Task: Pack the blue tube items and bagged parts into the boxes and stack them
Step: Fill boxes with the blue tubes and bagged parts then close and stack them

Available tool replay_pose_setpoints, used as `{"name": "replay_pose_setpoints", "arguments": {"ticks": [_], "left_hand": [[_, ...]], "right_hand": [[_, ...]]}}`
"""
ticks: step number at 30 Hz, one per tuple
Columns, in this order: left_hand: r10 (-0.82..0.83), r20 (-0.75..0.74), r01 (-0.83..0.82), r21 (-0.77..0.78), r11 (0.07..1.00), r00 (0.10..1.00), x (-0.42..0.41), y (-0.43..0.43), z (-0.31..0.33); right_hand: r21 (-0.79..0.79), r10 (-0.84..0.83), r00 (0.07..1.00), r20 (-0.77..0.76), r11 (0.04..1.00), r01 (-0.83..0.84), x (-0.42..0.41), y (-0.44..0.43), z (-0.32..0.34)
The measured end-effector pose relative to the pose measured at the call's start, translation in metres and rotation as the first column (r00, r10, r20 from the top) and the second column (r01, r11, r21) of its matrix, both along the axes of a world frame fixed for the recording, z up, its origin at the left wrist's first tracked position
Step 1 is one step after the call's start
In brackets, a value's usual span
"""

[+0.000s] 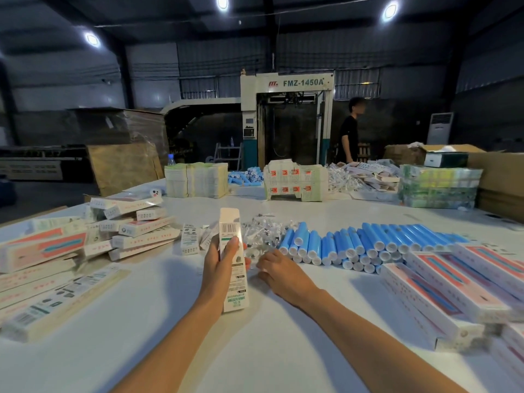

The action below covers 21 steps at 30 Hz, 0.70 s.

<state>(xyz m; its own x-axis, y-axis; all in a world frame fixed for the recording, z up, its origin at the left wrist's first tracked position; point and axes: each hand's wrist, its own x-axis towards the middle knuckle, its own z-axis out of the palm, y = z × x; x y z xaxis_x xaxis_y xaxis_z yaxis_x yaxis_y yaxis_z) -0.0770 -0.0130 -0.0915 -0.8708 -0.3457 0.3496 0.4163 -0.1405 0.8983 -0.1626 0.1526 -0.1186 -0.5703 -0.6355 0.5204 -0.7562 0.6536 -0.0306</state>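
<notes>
Left grip (216,266) wraps the upright box (230,222) at mid-length.

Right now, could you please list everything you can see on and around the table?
held box: one, white with green print, upright in the left grip
blue tubes: many, blue with white caps, rowed right of centre
bagged parts: a pile, clear, centre, beyond the right grip
left boxes: a heap, white and pink, table's left
right boxes: a stack, white and pink, table's right
flat cartons: two stacks, whitish, far edge
wrapped bundles: a stack, green, far right
machine: one, cream, background
person: one, in black, beside the machine
table: one, white, beneath everything
left grip: one, fingers round the held box
right grip: one, at the bagged parts; holding unclear
</notes>
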Motion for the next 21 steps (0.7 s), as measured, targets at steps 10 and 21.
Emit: {"name": "replay_pose_setpoints", "arguments": {"ticks": [10,21], "left_hand": [[-0.112,-0.002,0.112,0.030,0.993,0.994,0.007,0.018,-0.002],[-0.198,0.037,0.199,-0.025,0.980,0.979,0.016,0.025,0.004]], "right_hand": [[-0.433,-0.084,0.978,0.192,0.887,0.161,0.016,0.011,0.017],[-0.688,0.093,0.990,0.106,0.726,0.005,0.061,0.071,0.177]]}}
